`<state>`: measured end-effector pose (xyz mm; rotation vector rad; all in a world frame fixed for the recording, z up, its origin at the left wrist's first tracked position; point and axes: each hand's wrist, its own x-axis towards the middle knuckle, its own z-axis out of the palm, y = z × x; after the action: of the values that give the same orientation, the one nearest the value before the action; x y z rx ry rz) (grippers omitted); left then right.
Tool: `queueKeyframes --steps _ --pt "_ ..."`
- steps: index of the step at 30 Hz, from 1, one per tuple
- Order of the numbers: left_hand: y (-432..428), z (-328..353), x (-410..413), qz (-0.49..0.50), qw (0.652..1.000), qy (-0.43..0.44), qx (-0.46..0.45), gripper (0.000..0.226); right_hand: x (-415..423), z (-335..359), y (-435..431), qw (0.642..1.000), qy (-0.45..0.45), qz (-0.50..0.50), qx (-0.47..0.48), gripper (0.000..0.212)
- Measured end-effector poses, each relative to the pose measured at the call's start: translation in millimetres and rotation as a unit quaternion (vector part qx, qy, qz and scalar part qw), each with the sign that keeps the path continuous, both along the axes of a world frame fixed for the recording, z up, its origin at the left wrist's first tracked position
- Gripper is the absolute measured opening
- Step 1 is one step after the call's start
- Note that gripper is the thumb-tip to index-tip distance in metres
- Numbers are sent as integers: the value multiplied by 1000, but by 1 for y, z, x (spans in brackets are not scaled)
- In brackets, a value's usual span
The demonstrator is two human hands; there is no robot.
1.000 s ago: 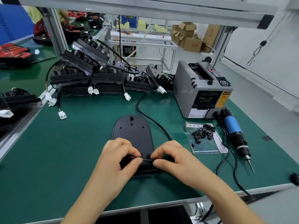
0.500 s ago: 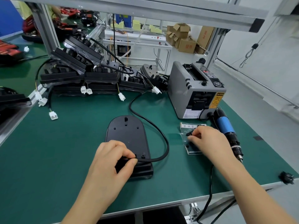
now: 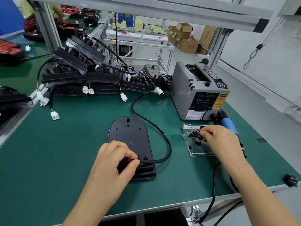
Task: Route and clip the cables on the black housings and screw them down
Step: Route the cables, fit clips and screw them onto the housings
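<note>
A: Housing (image 3: pixel 128 141), black, where is it?
B: Flat on the worktop (image 3: pixel 65 160), near the front edge; the left hand (image 3: pixel 114 162) has its grip pinching the cable (image 3: pixel 169 147) onto its near end.
A: Right hand (image 3: pixel 223 139)?
B: Grip pinching small clips (image 3: pixel 194 136) near the right edge.

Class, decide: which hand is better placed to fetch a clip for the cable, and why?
Right. The right hand has its fingertips at the small black clips, while the left hand pinches the black cable on the black housing.
</note>
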<state>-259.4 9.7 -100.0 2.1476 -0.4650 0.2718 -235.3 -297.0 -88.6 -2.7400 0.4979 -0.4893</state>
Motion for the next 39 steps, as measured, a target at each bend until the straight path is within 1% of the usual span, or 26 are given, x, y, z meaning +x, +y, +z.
queueKeyframes --steps 2,5,7,9,11,12,14,16,19,21,23,27,31,32,34,35,37,39 --pt "0 0 0 -1 1000 3 -2 24 -6 7 3 990 -34 9 139 11" --pt "0 0 1 -7 1000 8 -2 22 -18 19 28 938 -72 63 332 15" --pt "1 0 2 -14 1000 10 1 21 -26 22 55 900 -80 113 414 21" --pt "3 0 3 -22 1000 10 2 20 -35 20 83 870 -75 172 456 25" --pt "4 -1 4 -28 1000 6 5 14 -44 14 107 857 -66 228 457 23" --pt "5 -1 5 -30 1000 5 5 12 -47 10 116 859 -68 245 444 21" --pt "5 -2 5 -32 999 5 3 10 -51 1 128 873 -82 255 408 15" --pt "4 -2 6 -31 999 7 3 3 -53 -7 135 892 -104 251 363 14" --pt "4 -1 6 -33 999 11 2 3 -55 -16 139 908 -145 264 291 10" --pt "4 -1 6 -34 999 13 3 3 -55 -19 140 913 -170 271 252 17" --pt "4 -1 6 -34 999 10 2 3 -55 -20 140 914 -185 278 231 19" --pt "4 -2 6 -35 999 -7 4 4 -55 -23 141 912 -204 281 219 19" --pt "4 -3 4 -39 998 -54 -7 14 -55 -26 142 911 -217 274 218 18" --pt "4 -3 4 -39 997 -70 -7 13 -55 -27 142 911 -219 273 219 18" --pt "3 -4 4 -40 995 -97 -1 4 -55 -28 142 910 -223 271 220 18" --pt "3 -4 4 -39 994 -104 4 4 -55 -29 142 910 -226 271 220 18" --pt "2 -5 4 -40 992 -116 10 12 -54 -31 142 909 -231 271 217 19" --pt "1 -5 4 -39 991 -130 24 15 -53 -33 142 907 -238 272 215 19"
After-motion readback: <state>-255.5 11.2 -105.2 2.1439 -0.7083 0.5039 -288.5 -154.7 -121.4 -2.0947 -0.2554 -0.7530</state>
